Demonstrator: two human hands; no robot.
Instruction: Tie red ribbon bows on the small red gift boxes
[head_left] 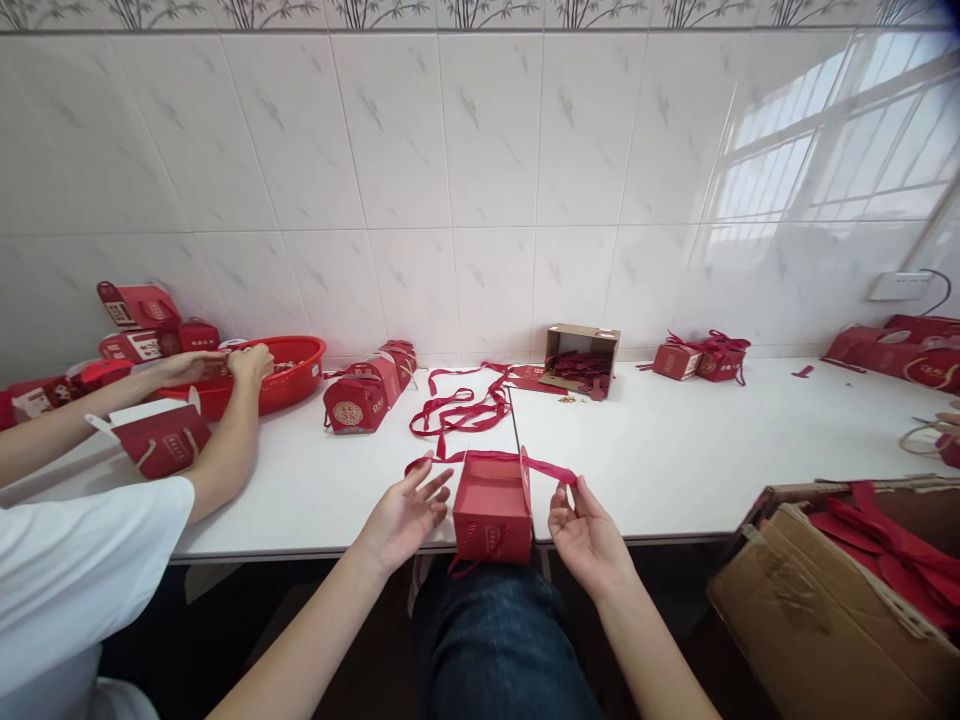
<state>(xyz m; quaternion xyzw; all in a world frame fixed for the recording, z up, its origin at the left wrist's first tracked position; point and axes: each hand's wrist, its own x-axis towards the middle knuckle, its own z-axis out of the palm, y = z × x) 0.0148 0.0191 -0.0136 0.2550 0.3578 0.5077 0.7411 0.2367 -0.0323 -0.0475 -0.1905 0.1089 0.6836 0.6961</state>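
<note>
A small red gift box (491, 500) sits at the table's front edge, just above my knees. A dark red ribbon (551, 468) runs across its far side and sticks out left and right. My right hand (589, 530) pinches the ribbon's right end between thumb and fingertips. On the box's other side, my left hand (405, 515) has the ribbon at its thumb and forefinger, the other fingers loosely spread. Behind the box, more of the ribbon lies in loose loops on the white table (637, 470).
Finished-looking red boxes (360, 400) stand behind on the left, tied ones (720, 357) on the right. An open carton (581, 360) holds dark red pieces. A co-worker's hands (251, 365) reach into a red basin (300, 375). A large cardboard box (810, 600) stands at right.
</note>
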